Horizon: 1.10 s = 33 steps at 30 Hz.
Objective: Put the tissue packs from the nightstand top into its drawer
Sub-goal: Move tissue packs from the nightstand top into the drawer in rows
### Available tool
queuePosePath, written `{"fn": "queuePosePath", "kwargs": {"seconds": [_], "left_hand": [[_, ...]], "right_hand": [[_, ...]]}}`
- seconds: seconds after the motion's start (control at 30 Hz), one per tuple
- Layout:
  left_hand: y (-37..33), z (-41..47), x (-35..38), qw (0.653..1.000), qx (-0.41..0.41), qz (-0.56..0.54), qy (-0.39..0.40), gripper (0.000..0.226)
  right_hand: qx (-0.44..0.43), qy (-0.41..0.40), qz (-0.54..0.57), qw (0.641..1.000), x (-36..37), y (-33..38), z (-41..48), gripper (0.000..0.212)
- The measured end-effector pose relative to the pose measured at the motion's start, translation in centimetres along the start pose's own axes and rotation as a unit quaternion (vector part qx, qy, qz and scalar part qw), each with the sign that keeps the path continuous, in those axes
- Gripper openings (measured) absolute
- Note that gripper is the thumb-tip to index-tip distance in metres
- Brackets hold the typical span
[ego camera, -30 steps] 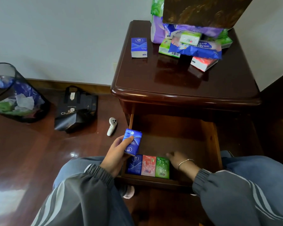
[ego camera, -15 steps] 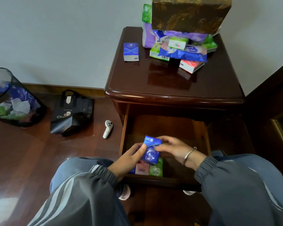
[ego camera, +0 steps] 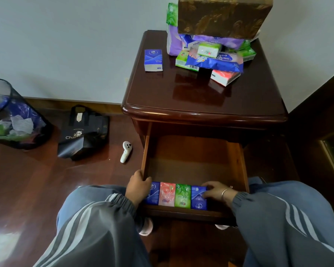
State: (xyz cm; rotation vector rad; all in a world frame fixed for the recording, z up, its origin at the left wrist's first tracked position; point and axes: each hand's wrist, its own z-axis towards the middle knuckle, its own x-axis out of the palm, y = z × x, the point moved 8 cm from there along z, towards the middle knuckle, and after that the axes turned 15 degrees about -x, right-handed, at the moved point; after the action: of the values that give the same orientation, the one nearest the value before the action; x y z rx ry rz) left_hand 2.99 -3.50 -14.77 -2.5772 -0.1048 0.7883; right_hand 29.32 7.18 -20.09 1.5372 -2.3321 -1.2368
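While the left hand [ego camera: 138,187] grips the drawer [ego camera: 145,151] wall, the right hand's [ego camera: 213,190] fingers rest loosely on the blue pack [ego camera: 198,199].

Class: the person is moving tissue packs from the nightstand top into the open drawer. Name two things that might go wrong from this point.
1. The brown box sits on top of the heap of packs; pulling packs from under it could tip it over.
2. The left hand grips the drawer's side wall and the right hand rests on the blue pack inside; closing the drawer now could pinch fingers.
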Motion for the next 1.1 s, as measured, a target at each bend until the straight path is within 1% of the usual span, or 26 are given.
{"fn": "queuePosePath", "kwargs": {"seconds": [0.07, 0.1, 0.13, 0.23, 0.33, 0.43, 0.53, 0.6, 0.73, 0.83, 0.9, 0.97, 1.0, 1.1], "left_hand": [[0.1, 0.1, -0.1, 1.000, -0.006, 0.010, -0.001, 0.035], [0.2, 0.1, -0.1, 1.000, -0.009, 0.014, 0.001, 0.037], [0.3, 0.2, 0.0, 1.000, -0.011, 0.015, 0.003, 0.037], [0.2, 0.3, 0.1, 1.000, -0.010, 0.010, 0.007, 0.037], [0.2, 0.3, 0.2, 1.000, -0.006, 0.006, 0.014, 0.036], [0.3, 0.4, 0.2, 1.000, -0.003, 0.006, 0.023, 0.040], [0.5, 0.5, 0.2, 1.000, 0.003, 0.011, 0.025, 0.044], [0.5, 0.4, 0.1, 1.000, 0.008, 0.010, 0.022, 0.042], [0.5, 0.5, 0.1, 1.000, 0.012, -0.002, 0.021, 0.034], [0.5, 0.7, 0.2, 1.000, 0.007, -0.002, 0.028, 0.028], [0.6, 0.8, 0.2, 1.000, 0.007, 0.000, 0.029, 0.028], [0.6, 0.9, 0.2, 1.000, 0.009, -0.001, 0.030, 0.030], [0.6, 0.9, 0.3, 0.999, 0.010, -0.002, 0.032, 0.032], [0.5, 0.9, 0.3, 0.999, 0.011, 0.001, 0.033, 0.037]], "right_hand": [[-0.020, 0.007, -0.150, 0.989, -0.3, 0.5, 0.3, 0.058], [-0.037, 0.004, -0.195, 0.980, -0.4, 1.0, 0.3, 0.061], [-0.049, 0.006, -0.200, 0.979, -0.1, 1.3, 0.3, 0.062], [-0.064, 0.038, -0.158, 0.985, 1.3, 1.6, 0.1, 0.060], [-0.052, 0.058, -0.132, 0.988, 1.8, 1.8, 0.1, 0.059], [-0.031, 0.075, -0.132, 0.988, 1.3, 1.8, 0.4, 0.058], [-0.032, 0.070, -0.171, 0.982, 0.7, 1.8, 0.5, 0.054], [-0.044, 0.074, -0.180, 0.980, 0.9, 1.6, 0.3, 0.053], [-0.058, 0.052, -0.158, 0.984, 1.1, 1.3, -0.1, 0.059], [-0.015, 0.007, -0.100, 0.995, 0.3, 0.7, -0.2, 0.065], [0.044, 0.003, -0.079, 0.996, -0.1, -0.2, -0.6, 0.060], [0.089, 0.039, -0.051, 0.994, 0.6, -0.8, -1.1, 0.050], [0.092, 0.058, -0.048, 0.993, 1.1, -0.7, -1.3, 0.045], [0.059, 0.099, -0.112, 0.987, 1.5, -0.1, -1.2, 0.037]]}}
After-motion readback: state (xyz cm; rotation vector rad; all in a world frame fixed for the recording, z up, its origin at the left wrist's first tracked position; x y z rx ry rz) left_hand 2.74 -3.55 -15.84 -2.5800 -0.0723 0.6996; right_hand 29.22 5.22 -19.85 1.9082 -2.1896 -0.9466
